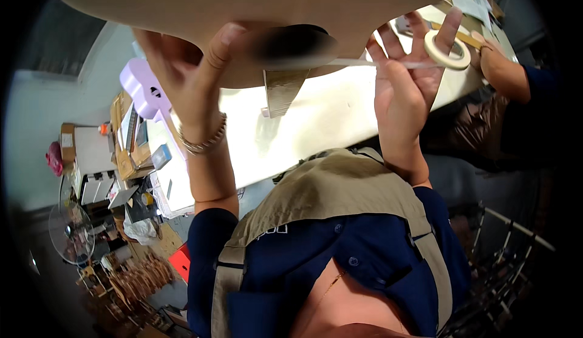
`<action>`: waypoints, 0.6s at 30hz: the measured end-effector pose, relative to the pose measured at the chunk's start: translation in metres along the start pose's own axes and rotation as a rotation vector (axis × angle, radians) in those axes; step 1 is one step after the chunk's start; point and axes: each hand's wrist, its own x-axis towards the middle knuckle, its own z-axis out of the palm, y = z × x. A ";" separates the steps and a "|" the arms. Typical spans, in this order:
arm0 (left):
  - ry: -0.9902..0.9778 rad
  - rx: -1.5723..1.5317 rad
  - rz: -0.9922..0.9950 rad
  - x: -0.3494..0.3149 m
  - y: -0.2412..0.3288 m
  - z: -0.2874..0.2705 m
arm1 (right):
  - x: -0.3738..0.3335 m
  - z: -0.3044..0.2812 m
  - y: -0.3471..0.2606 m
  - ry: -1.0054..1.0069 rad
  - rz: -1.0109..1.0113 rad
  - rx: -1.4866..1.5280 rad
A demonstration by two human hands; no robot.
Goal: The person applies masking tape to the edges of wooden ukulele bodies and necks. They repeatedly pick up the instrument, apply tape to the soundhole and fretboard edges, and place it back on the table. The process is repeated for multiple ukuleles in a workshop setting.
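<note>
At ten o'clock, the left hand (197,77) clasps a guitar body (267,1); the right hand (407,86), spread at two, carries a masking-tape roll (452,63).

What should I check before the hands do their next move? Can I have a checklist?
1. Left hand gripping the pale instrument body: ok.
2. Tape roll secure on the right hand: ok, looped on a finger.
3. Tape strip stuck down: cannot tell, it's blurry there.
4. Purple instrument away from both hands: cannot tell, it shows beside the left arm.
</note>
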 end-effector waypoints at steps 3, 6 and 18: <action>0.312 0.115 0.557 -0.017 -0.016 -0.003 | -0.008 0.018 0.016 -0.085 -0.002 -0.078; 0.090 0.704 0.558 -0.041 -0.001 -0.022 | -0.012 0.028 0.018 -0.161 -0.026 -0.137; -0.036 0.795 0.577 -0.039 -0.002 -0.045 | -0.009 0.034 0.015 -0.185 -0.048 -0.238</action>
